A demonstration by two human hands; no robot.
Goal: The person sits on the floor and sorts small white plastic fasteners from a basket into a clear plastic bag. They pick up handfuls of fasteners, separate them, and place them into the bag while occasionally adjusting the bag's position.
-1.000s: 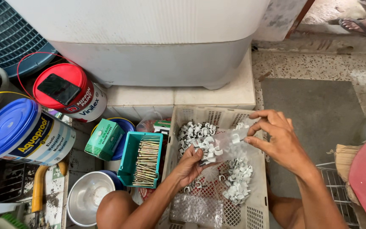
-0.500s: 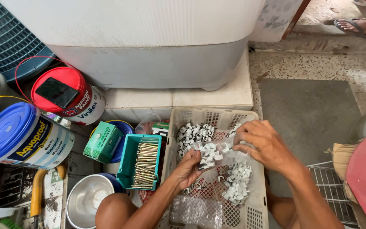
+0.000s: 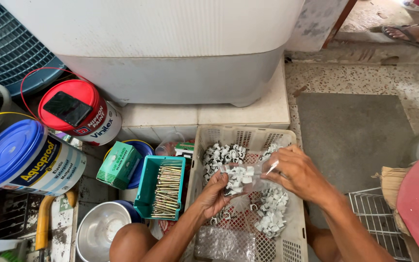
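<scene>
as we look down on the perforated basket point(image 3: 294, 228), we log one clear plastic bag point(image 3: 248, 175) of white cable clips, held just above the basket's middle. our left hand point(image 3: 215, 191) pinches the bag's near-left end; our right hand point(image 3: 300, 173) grips its right end, so both hands are closed on it, equally near. the bag's long axis runs left to right across the basket, sagging between the hands. loose clips point(image 3: 271, 211) lie in the basket beneath. a teal tray of nails point(image 3: 163, 187) sits just left of the basket.
</scene>
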